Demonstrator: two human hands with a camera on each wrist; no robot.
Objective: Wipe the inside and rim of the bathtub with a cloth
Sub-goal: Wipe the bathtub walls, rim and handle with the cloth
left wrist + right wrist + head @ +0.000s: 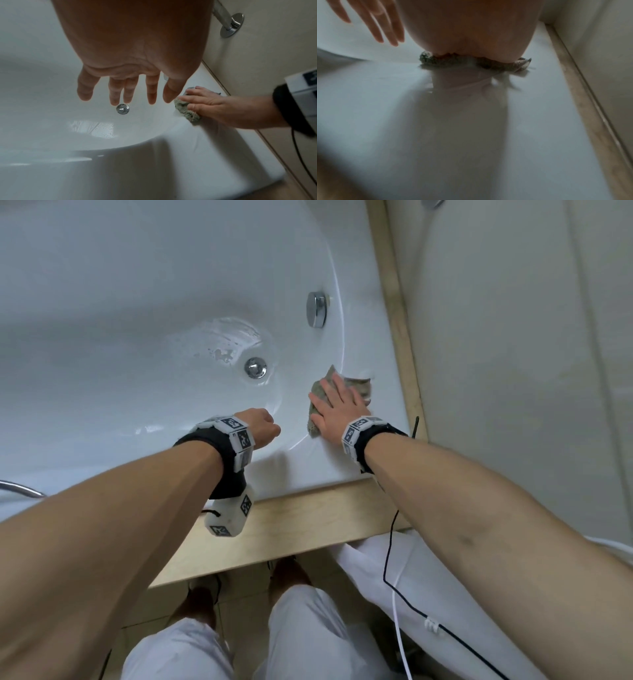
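Observation:
The white bathtub (308,470) fills the head view. A grey-green cloth (317,392) lies at its near right corner, where the rim curves into the basin. My right hand (337,402) lies flat on the cloth with straight, spread fingers. The left wrist view shows that right hand (205,104) covering most of the cloth (187,113). In the right wrist view the cloth (436,62) peeks out under my palm (471,33) on the wet rim (522,121). My left hand (263,429) hangs empty over the basin, its fingers (116,94) loose above the drain (122,108).
A chrome drain (256,368) sits in the tub floor beside water drops, with a chrome overflow knob (317,309) on the end wall. A wooden ledge (291,532) borders the tub; a beige wall (513,337) rises at the right. A pipe fitting (231,25) projects from the wall. A black cable (387,559) dangles.

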